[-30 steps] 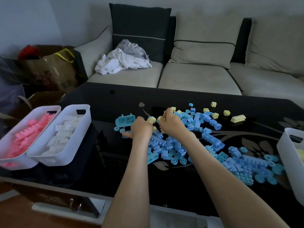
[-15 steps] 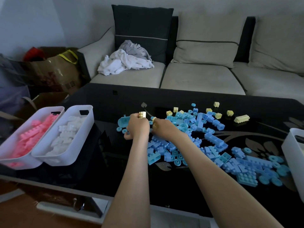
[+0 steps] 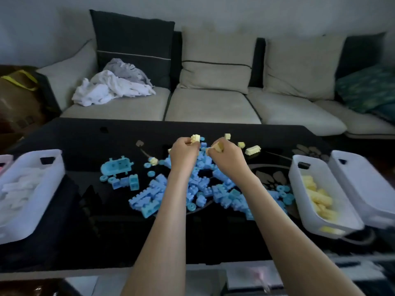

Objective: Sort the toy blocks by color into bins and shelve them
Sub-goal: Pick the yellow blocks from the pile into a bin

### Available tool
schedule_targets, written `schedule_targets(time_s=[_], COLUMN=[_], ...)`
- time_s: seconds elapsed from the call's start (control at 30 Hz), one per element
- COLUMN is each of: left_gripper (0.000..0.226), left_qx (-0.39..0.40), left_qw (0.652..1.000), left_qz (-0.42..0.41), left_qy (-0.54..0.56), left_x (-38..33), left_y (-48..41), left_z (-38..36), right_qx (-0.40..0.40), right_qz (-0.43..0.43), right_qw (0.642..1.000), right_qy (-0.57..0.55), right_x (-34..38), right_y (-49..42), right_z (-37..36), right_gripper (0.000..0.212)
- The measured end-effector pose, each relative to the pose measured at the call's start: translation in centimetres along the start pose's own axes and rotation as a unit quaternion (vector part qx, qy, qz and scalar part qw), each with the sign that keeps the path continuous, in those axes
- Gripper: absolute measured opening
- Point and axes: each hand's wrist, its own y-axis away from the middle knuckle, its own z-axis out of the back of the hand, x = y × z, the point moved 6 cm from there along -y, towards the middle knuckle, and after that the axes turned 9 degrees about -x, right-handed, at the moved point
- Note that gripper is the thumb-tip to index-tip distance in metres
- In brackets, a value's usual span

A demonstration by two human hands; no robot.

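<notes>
Yellow plastic blocks [image 3: 195,138], fingertip-pinched in your left hand [image 3: 183,155] and right hand [image 3: 227,158], could slip among blue plastic bricks [image 3: 149,197] beneath.

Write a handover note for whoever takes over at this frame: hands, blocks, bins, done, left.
Left hand: fingers pinch a yellow block above the blue pile.
Right hand: fingers curled round a second yellow block.
The pile lies mid-table; loose yellow blocks lie beyond it.
Done: white bin, left, holds white blocks; yellow bin, right, is partly filled.
Left: drop the held yellows in, gather the rest, sort blue, probably into the far-right bin, which shows no blocks, then shelve.
</notes>
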Motion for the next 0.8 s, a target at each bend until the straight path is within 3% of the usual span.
schedule_targets(time_s=[0.2,0.33,0.53,0.7,0.8], left_gripper=[0.012,0.030,0.042,0.050,0.048], left_qx=[0.202,0.276,0.303,0.250,0.269], left_qw=[0.978,0.952,0.945,0.961,0.959], left_qz=[-0.046,-0.122,-0.106,-0.101,-0.074], left_qy=[-0.001,-0.056,-0.061,-0.060,-0.048], left_x=[-3.6,-5.6,-5.5,-5.2,-4.9], left_y=[7.7,12.0,14.7,14.4,15.0], left_z=[-9.9,-13.7,-16.1,-16.6,-17.6], right_qx=[-0.062,-0.100,-0.125,-0.164,-0.156], right_qz=[-0.080,-0.118,-0.193,-0.187,-0.196], right_qw=[0.992,0.984,0.969,0.967,0.967], right_qy=[0.072,0.090,0.093,0.056,0.036], right_x=[-5.6,-9.3,-13.0,-13.9,-14.7], right_y=[2.5,4.8,6.5,6.9,6.9], right_z=[9.9,14.9,18.0,19.3,19.3], right_gripper=[0.026,0.028,0.035,0.027,0.036])
